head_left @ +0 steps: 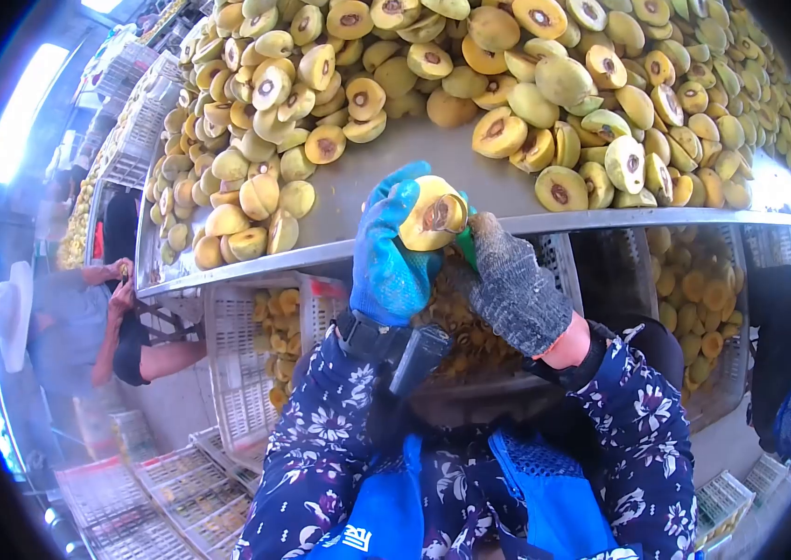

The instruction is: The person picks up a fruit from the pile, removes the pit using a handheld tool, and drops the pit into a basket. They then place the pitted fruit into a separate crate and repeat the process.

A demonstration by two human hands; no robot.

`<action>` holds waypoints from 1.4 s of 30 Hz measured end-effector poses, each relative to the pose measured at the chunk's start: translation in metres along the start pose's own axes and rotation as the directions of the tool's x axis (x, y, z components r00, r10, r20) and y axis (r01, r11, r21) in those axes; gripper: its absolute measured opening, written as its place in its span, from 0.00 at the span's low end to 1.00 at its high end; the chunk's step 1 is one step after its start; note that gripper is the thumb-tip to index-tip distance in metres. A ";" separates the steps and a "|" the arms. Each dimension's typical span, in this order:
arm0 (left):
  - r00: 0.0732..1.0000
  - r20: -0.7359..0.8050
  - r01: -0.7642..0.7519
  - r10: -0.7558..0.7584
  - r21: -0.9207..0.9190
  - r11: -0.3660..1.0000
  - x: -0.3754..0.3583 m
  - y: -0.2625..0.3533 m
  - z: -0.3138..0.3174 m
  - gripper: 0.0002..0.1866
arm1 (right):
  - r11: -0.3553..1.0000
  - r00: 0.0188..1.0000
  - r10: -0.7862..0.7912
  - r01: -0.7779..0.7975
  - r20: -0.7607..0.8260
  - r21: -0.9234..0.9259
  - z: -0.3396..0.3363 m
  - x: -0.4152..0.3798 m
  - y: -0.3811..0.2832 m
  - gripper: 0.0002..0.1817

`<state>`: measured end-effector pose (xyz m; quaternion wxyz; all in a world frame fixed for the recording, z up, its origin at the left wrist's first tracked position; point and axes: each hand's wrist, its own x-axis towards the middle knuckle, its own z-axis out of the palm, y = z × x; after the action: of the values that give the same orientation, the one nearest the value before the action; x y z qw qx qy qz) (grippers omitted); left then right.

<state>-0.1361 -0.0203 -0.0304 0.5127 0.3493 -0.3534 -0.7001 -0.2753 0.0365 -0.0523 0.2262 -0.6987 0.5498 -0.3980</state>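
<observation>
My left hand [393, 247], in a blue coated glove, is wrapped round a yellow peach half [423, 217] with its cut face and brown pit cavity turned up. In a grey knitted glove, my right hand [518, 280] closes on a green-handled pitting tool [466, 245]. The tool's curved metal end is at the right edge of the peach's cut face; most of the handle is hidden by the glove. Both hands are just over the near edge of the metal table [358, 177]. Halved peaches [498, 135] are heaped behind them, many with pits showing.
Below the table edge, a crate [246, 373] of peach halves stands left and another container [699, 317] of halves right. Pits and scraps [470, 341] lie below my hands. A person [87, 322] works at the left; stacked white crates [162, 504] sit on the floor.
</observation>
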 end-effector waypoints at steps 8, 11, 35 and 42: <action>0.999 0.040 0.006 -0.001 -0.133 0.991 0.001 -0.008 0.007 0.19 | 0.990 0.987 0.117 -0.124 0.108 0.066 0.005 -0.003 0.000 0.22; 0.991 0.098 -0.085 0.087 -0.027 0.996 0.001 -0.014 0.003 0.20 | 0.999 1.000 -0.031 0.031 0.006 0.020 0.019 -0.009 0.012 0.22; 0.947 0.069 -0.321 0.313 0.223 0.920 -0.013 -0.016 0.002 0.19 | 0.938 0.998 0.063 -0.070 0.031 0.339 0.024 0.000 -0.015 0.19; 0.969 0.067 -0.244 0.239 0.076 0.967 -0.012 -0.011 0.009 0.23 | 0.924 0.989 0.119 -0.143 0.087 0.355 0.015 -0.004 -0.016 0.21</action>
<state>-0.1462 -0.0048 -0.0335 0.5688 0.3044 -0.4371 -0.6267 -0.2544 0.0433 -0.0504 0.3938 -0.6195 0.5054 -0.4535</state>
